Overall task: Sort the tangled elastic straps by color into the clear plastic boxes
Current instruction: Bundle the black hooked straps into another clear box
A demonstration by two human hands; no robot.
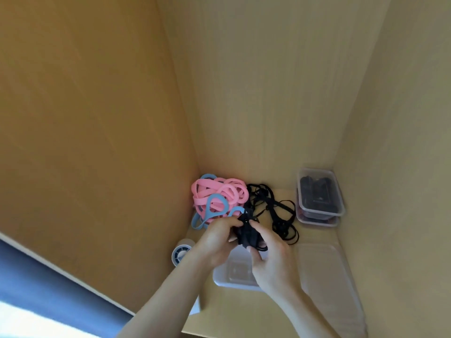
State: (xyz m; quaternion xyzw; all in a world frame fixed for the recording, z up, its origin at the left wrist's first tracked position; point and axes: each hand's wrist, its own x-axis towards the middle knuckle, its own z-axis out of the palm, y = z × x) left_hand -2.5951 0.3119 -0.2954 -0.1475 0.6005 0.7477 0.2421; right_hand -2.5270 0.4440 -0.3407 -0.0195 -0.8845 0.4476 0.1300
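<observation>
Both forearms reach forward; left hand (pixel 216 240) and right hand (pixel 273 257) meet, fingers (pixel 229 223) pinching a bunched black elastic strap (pixel 246 234).

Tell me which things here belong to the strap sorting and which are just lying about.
Job: left hand and right hand gripping the black bundle; loose black straps; pink straps; blue straps; stacked boxes; open box beneath the hands.
Lying about: white reel; flat clear piece, perhaps a lid.

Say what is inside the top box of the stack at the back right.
Black straps fill the top box. The lower box beneath shows only a reddish edge; its contents are mostly covered.
</observation>
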